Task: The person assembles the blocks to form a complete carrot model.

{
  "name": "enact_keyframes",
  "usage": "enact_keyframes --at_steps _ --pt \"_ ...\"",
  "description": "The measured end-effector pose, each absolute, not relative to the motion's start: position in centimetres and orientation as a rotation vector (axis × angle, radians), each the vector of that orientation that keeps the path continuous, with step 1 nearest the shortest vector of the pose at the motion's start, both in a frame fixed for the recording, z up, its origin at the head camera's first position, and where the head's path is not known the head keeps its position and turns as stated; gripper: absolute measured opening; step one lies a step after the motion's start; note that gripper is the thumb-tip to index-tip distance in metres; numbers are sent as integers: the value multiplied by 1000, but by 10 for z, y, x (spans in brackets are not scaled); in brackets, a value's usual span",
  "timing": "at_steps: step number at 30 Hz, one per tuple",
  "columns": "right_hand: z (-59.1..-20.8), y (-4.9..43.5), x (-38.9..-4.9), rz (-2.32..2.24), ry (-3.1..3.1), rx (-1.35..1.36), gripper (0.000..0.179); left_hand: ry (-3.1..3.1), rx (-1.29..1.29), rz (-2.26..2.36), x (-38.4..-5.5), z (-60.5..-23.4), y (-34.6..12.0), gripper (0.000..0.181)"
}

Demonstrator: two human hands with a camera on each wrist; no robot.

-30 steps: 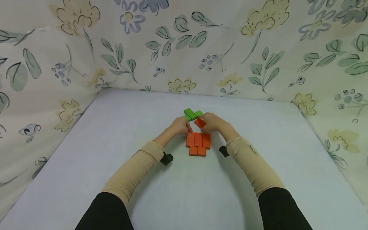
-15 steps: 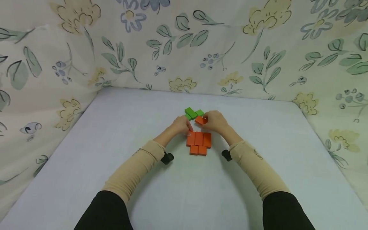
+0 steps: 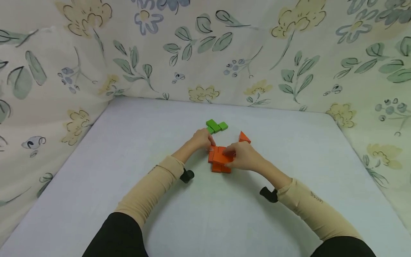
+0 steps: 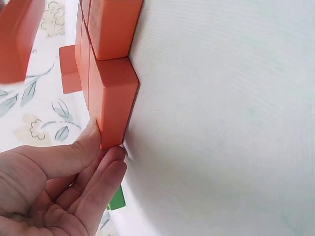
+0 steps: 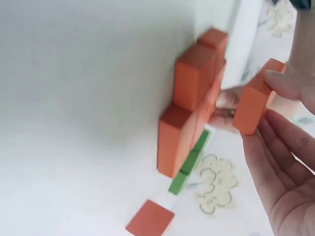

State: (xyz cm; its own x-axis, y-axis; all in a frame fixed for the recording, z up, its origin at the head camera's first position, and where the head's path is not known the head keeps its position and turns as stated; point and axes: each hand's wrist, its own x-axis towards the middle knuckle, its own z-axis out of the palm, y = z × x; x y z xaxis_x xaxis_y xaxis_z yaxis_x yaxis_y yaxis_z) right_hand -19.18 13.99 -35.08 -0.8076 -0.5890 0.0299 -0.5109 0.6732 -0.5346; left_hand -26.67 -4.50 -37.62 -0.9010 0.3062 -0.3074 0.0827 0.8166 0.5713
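On the white tabletop (image 3: 192,225), the group of smooth orange rectangular blocks (image 3: 216,167) lies with its pieces fitted edge to edge; I take this group as the landmark. At its far left corner, the left hand (image 3: 201,138) pinches the orange corner block (image 4: 118,103) between thumb and fingertips. Above the right part of the group, the right hand (image 3: 244,156) grips one raised orange rectangular block (image 5: 252,110), with thumb on one side and fingers on the other.

Beyond the group, apart from it, lie the small green rectangular blocks (image 3: 213,125), set together. Beyond and to the right of the group is a loose orange piece (image 3: 244,137), partly hidden by the right hand, so its full shape I cannot tell.

The step in hand seems to be adding the raised block to the group. The next move, I judge, calls for lowering it flat, while the left hand steadies the corner.
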Motion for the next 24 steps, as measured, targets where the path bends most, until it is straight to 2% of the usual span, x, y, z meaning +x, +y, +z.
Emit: enact_keyframes --at_steps 13,24 --pt "-377 134 -156 -681 2633 -1006 28 2627 309 731 -268 -376 -43 18" --pt "-381 134 -150 -659 2721 -1002 20 2621 299 701 -267 -371 -43 18"
